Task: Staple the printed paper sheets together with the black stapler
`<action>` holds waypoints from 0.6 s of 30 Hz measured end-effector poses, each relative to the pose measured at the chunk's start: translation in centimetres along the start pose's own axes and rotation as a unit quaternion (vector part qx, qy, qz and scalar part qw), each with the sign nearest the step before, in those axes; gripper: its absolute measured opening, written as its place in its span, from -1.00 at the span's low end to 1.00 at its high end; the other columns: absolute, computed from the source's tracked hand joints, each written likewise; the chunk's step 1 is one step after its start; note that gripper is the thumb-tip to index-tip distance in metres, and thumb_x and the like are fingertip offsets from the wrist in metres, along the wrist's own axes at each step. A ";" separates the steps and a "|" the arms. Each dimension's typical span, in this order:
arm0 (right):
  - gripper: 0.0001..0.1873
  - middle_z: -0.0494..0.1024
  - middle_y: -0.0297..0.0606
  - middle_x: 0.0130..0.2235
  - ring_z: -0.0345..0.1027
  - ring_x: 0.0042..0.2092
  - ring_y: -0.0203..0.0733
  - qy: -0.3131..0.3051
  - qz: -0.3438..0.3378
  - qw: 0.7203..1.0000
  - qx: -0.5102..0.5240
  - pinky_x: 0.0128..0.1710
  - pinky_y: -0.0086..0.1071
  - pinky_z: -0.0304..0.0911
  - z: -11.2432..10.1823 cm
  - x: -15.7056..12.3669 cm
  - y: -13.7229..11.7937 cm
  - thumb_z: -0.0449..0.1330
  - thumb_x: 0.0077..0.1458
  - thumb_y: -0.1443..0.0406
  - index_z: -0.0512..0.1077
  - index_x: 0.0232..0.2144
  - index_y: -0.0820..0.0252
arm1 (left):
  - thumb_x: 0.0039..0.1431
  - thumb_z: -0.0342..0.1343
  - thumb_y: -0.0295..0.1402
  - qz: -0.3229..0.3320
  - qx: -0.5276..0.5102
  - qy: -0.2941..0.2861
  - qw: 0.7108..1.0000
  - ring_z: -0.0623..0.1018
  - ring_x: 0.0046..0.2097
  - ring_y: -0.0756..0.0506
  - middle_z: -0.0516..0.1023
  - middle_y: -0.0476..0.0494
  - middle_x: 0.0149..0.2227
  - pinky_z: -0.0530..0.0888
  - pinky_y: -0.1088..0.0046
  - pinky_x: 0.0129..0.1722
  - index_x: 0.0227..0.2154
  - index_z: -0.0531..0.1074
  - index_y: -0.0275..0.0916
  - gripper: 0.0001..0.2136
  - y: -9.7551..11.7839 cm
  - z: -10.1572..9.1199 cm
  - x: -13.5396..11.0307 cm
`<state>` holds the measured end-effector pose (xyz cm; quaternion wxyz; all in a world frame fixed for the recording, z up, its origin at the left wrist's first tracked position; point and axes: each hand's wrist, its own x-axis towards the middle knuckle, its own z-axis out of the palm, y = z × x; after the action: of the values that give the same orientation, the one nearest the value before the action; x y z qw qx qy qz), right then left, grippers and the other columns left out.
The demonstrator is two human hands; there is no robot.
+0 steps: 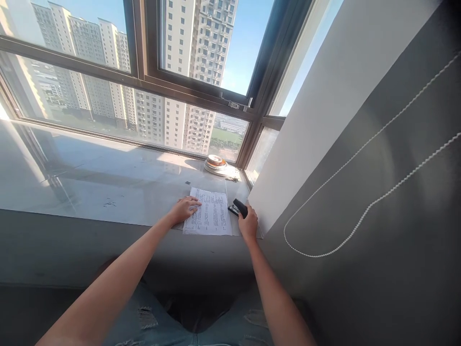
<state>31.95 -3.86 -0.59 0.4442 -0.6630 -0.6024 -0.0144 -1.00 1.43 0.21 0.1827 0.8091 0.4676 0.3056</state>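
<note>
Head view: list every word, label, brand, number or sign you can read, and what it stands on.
No text can be read.
Paper under the left hand: printed lines, too small to read.
Black stapler in the right hand: no legible marking.
Window latch: any marking is too small to tell.

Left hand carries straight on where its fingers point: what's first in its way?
Past the paper beneath it, the left hand would probably meet the black stapler in the right hand; depth is unclear, so it might just miss.
</note>
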 end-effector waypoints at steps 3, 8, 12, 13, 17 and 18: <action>-0.57 0.55 0.03 -0.06 0.42 -0.02 0.23 0.004 -0.007 1.000 0.002 -0.02 -0.01 0.35 0.1 0.0 0.1 0.13 0.15 0.31 0.46 0.07 0.23 | 0.27 0.14 -0.21 0.005 0.013 0.004 1.000 0.47 0.20 -0.36 0.55 -0.25 0.15 0.31 -0.01 0.30 -0.02 0.66 -0.04 -0.70 -0.1 0.0 0.0; -0.57 0.54 0.05 -0.06 0.42 -0.03 0.22 0.006 -0.007 1.000 0.003 0.00 -0.01 0.34 0.2 0.0 -0.1 0.13 0.14 0.32 0.46 0.06 0.24 | 0.27 0.11 -0.19 -0.003 0.034 -0.005 0.999 0.45 0.25 -0.33 0.51 -0.22 0.20 0.29 0.07 0.32 0.08 0.59 -0.12 -0.62 0.2 -0.1 -0.1; -0.65 0.54 0.03 -0.05 0.42 -0.02 0.19 0.018 0.010 1.000 0.009 0.01 -0.05 0.33 -0.3 -0.3 -0.5 0.13 0.17 0.31 0.46 0.00 0.22 | 0.21 0.15 -0.21 -0.011 0.058 -0.019 0.998 0.44 0.26 -0.32 0.49 -0.22 0.23 0.27 0.09 0.33 0.09 0.57 -0.14 -0.60 0.7 -0.3 -0.3; -0.68 0.54 0.03 -0.06 0.42 -0.01 0.18 0.036 0.013 0.999 0.014 0.02 -0.05 0.32 -0.6 -0.3 -0.6 0.12 0.19 0.29 0.45 -0.01 0.22 | 0.20 0.16 -0.21 -0.013 0.057 -0.018 0.998 0.44 0.25 -0.32 0.49 -0.22 0.23 0.27 0.10 0.33 0.08 0.57 -0.14 -0.60 0.8 -0.3 -0.3; -0.65 0.53 0.05 -0.01 0.41 0.03 0.15 0.095 -0.003 0.993 0.070 0.04 -0.08 0.33 -1.5 -0.4 -2.7 0.07 0.28 0.19 0.38 0.03 0.23 | 0.18 0.17 -0.18 -0.020 0.031 -0.011 0.999 0.43 0.26 -0.34 0.49 -0.25 0.23 0.27 0.08 0.33 0.07 0.57 -0.16 -0.58 0.9 -0.4 -0.3; -0.64 0.53 0.04 -0.01 0.41 0.03 0.13 0.087 -0.012 0.992 0.092 0.02 -0.09 0.34 -1.5 -0.4 -3.6 0.08 0.29 0.16 0.37 0.04 0.21 | 0.19 0.16 -0.17 -0.020 0.021 -0.009 1.000 0.42 0.27 -0.35 0.49 -0.26 0.23 0.27 0.07 0.33 0.08 0.56 -0.18 -0.58 0.8 -0.5 -0.3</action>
<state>29.69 -5.47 2.17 0.5540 -0.6084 -0.5678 -0.0216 -0.90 0.78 0.96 0.1755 0.8062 0.4882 0.2845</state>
